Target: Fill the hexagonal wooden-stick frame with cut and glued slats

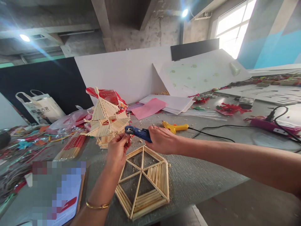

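Observation:
My right hand [163, 139] is wrapped round the handles of a blue hand cutter [138, 133], its jaws pointing left. At those jaws, my left hand [118, 149] pinches something too small to make out, perhaps a bit of stick. Below both hands a hexagonal frame of wooden sticks [141, 171] lies on the grey table; spokes split it into triangles, some partly filled with rows of sticks. Behind my left hand stands a pagoda-like stick model [105, 121] with a pointed roof.
A yellow glue gun [175, 127] with a black cord lies beyond my right hand. A tablet [68, 194] is at front left, near bundled sticks [71, 146]. Pink paper [148, 108], white boards [172, 103] and a purple power strip [275, 127] lie farther back.

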`<action>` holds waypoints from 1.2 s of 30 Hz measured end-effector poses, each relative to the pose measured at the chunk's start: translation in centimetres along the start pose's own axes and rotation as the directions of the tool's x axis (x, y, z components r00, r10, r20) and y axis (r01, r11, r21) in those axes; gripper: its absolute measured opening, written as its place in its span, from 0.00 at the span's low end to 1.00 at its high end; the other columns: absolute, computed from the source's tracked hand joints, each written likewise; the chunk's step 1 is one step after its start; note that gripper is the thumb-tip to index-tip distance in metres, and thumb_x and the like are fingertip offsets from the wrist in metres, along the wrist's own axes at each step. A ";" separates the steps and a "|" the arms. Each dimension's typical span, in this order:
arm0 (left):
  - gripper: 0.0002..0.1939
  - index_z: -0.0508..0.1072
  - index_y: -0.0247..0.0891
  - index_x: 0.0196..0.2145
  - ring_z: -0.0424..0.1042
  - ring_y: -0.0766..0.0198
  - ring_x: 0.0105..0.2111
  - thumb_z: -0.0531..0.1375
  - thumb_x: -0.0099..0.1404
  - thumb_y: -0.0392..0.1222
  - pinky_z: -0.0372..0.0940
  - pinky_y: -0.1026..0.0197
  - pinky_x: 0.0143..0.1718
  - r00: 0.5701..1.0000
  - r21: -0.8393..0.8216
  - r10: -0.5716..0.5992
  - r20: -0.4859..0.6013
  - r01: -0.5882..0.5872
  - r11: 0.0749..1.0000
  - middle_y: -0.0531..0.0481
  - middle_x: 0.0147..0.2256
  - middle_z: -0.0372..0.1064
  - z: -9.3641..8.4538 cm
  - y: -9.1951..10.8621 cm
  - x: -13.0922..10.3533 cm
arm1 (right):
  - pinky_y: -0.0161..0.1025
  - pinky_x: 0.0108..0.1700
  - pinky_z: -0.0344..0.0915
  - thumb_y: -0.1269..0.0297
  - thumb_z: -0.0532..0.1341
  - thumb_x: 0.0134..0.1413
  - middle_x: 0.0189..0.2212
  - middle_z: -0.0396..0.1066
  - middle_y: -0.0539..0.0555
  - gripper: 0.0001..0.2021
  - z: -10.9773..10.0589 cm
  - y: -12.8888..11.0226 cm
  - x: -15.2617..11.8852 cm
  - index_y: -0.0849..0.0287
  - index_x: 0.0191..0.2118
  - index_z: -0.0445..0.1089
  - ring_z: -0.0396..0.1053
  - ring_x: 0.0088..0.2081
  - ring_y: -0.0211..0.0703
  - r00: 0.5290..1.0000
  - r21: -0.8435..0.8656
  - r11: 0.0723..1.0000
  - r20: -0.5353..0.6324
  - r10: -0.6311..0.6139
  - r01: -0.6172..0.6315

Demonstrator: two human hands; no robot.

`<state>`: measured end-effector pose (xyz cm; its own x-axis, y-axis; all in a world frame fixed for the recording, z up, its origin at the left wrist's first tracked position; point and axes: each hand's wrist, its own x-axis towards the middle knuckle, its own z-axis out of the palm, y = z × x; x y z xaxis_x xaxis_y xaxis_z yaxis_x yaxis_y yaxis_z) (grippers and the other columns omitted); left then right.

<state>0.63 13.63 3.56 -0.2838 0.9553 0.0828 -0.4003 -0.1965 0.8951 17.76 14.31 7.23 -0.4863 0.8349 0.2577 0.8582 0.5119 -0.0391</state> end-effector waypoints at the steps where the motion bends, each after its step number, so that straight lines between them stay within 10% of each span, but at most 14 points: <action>1: 0.14 0.70 0.32 0.22 0.60 0.75 0.19 0.68 0.36 0.37 0.57 0.70 0.21 1.000 0.003 0.003 -0.001 -0.003 1.000 0.57 0.20 0.64 0.0 0.0 0.0 | 0.37 0.27 0.54 0.55 0.52 0.50 0.31 0.69 0.60 0.16 0.1 0.0 0.0 0.64 0.36 0.63 0.69 0.30 0.46 1.000 0.008 1.000 0.012 0.002 -0.002; 36: 0.12 0.70 0.33 0.24 0.58 0.73 0.19 0.66 0.40 0.40 0.55 0.67 0.23 0.978 0.145 0.186 -0.095 -0.172 0.974 0.56 0.20 0.63 -0.1 -0.7 0.3 | 0.35 0.25 0.53 0.58 0.50 0.49 0.28 0.70 0.61 0.17 0.1 -1.7 0.3 0.65 0.34 0.68 0.68 0.29 0.44 0.991 0.163 0.985 0.129 0.040 -0.061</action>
<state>0.71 14.06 2.91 -0.4347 0.8767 0.2061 -0.2152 -0.3233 0.9215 16.13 13.75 7.30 -0.4687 0.8739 0.1289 0.8481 0.4860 -0.2112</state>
